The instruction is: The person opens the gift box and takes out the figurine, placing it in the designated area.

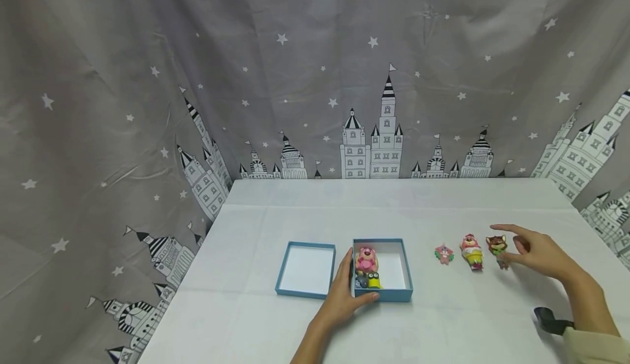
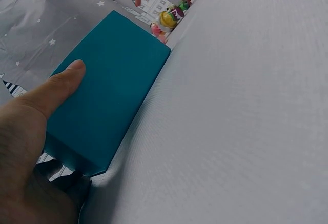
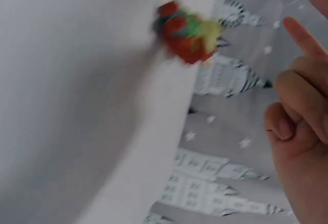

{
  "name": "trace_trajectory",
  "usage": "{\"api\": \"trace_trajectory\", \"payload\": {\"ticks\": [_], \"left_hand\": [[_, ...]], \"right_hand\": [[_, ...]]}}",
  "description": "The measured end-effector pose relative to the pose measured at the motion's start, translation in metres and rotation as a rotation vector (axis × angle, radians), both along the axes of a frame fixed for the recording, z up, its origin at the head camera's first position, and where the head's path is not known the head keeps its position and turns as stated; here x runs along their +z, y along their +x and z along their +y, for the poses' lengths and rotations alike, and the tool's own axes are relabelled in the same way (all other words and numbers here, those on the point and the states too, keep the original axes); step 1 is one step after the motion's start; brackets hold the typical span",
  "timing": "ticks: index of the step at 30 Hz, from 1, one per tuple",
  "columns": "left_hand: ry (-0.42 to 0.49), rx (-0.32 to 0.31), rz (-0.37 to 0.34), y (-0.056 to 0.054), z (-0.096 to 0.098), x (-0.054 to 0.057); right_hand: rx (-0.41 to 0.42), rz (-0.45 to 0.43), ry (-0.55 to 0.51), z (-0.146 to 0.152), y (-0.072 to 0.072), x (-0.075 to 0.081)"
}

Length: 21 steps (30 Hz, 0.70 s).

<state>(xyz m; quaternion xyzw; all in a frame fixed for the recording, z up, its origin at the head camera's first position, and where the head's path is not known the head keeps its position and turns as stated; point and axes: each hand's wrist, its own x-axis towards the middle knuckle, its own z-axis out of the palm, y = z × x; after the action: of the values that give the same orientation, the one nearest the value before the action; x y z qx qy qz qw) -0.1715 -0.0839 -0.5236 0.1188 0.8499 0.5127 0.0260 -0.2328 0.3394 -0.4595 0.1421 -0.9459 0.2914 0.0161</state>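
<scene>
In the head view, the left grip (image 1: 339,297) clasps the near left corner of a blue box (image 1: 394,295), its thumb across the near wall; a pink bear (image 1: 366,260) sits inside at the left. At the right, the right grip (image 1: 543,256) is unclenched, thumb and index finger parted, just right of a brown fox figure (image 1: 497,244) on the white surface (image 1: 443,331); the thumb overlaps its near end. In the left wrist view, the left thumb lies flat on the box's wall while fingers bend round its left end. In the right wrist view, a gap separates the blurred fox figure from the visible fingers.
</scene>
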Motion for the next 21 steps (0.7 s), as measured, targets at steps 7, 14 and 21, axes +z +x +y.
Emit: {"api": "trace_trajectory", "payload": {"ticks": [7, 14, 21], "left_hand": [[0.001, 0.000, 0.013, 0.000, 0.001, 0.000], [-0.012, 0.008, 0.010, -0.001, 0.000, -0.002], [-0.004, 0.008, 0.011, 0.000, 0.000, 0.000]], "right_hand": [[0.003, 0.091, -0.114, -0.035, 0.005, 0.022], [0.118, 0.152, -0.204, -0.077, 0.001, 0.029], [0.242, 0.131, -0.287, -0.126, -0.007, 0.017]]}}
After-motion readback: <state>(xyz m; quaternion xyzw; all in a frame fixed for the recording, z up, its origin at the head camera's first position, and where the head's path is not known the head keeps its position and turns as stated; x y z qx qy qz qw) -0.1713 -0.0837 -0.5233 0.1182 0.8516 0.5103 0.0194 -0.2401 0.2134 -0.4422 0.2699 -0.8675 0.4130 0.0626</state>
